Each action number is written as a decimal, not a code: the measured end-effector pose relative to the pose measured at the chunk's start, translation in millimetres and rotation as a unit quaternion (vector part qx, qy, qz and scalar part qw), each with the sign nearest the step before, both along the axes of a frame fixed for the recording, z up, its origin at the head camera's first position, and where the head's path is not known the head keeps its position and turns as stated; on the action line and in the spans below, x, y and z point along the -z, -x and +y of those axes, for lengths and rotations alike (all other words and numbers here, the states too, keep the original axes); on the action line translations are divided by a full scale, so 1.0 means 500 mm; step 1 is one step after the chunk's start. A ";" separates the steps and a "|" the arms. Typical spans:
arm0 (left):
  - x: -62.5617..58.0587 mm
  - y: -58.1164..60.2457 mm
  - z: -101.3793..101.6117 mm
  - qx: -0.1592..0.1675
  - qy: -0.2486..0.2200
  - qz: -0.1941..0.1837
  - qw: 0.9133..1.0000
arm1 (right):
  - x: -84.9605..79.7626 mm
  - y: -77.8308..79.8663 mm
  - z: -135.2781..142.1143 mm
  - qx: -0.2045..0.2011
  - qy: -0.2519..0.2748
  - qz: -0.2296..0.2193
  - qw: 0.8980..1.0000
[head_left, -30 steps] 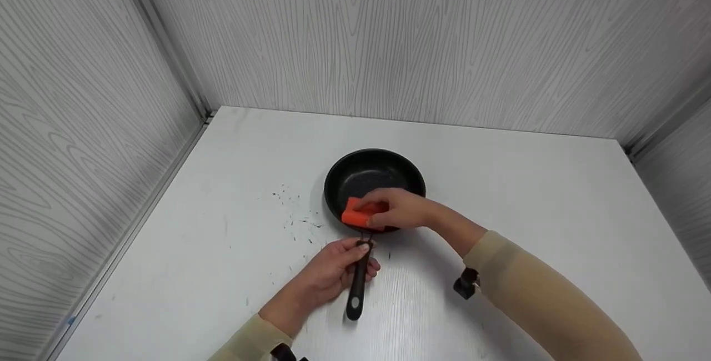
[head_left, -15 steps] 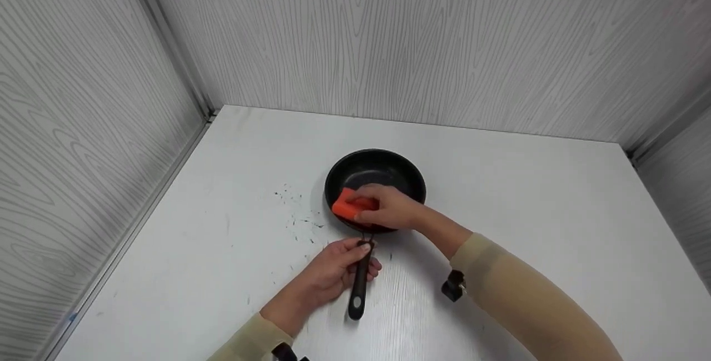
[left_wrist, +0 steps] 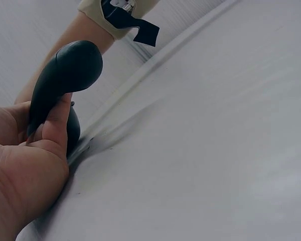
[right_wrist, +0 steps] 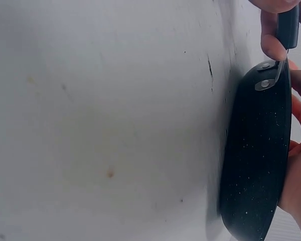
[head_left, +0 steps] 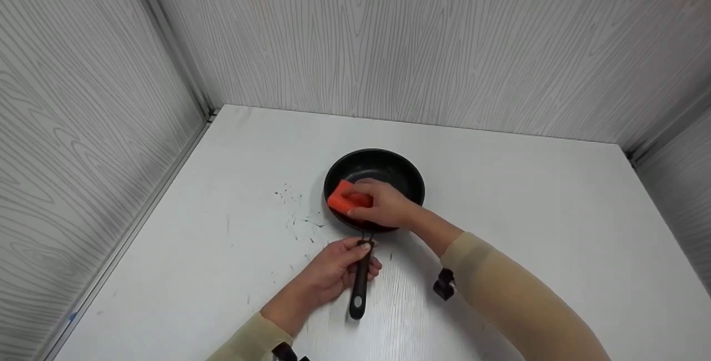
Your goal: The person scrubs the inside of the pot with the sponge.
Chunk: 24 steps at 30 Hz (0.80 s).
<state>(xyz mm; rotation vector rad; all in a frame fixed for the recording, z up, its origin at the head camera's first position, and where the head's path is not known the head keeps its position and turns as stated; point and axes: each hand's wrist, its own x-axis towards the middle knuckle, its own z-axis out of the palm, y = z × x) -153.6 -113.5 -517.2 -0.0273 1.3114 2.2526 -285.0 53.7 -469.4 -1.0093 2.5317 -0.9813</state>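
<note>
A black frying pan (head_left: 389,164) sits on the white table, its handle (head_left: 360,289) pointing toward me. My left hand (head_left: 336,269) grips that handle near the pan, thumb on top and fingers curled underneath. Inside the pan, at its left near side, my right hand (head_left: 383,202) holds an orange-red sponge (head_left: 341,197) between thumb and fingers. In the left wrist view the handle (left_wrist: 70,70) rises from the left hand (left_wrist: 30,165). The right wrist view shows the pan's speckled outer wall (right_wrist: 256,150), with the right hand (right_wrist: 298,181) beyond its rim.
Dark specks and scratch marks (head_left: 303,219) dot the white tabletop (head_left: 527,211) left of the pan. Wood-grain panels stand at the back (head_left: 389,44), on the left (head_left: 72,100) and on the right.
My right hand has slid the sponge leftward and away from me along the pan's inside, from near the handle to the left side. The left hand keeps its grip; the pan stays put.
</note>
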 end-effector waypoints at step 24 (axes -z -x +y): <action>0.003 0.001 0.002 -0.003 -0.003 0.001 1.000 | 0.012 0.002 -0.017 0.032 -0.066 0.067 0.995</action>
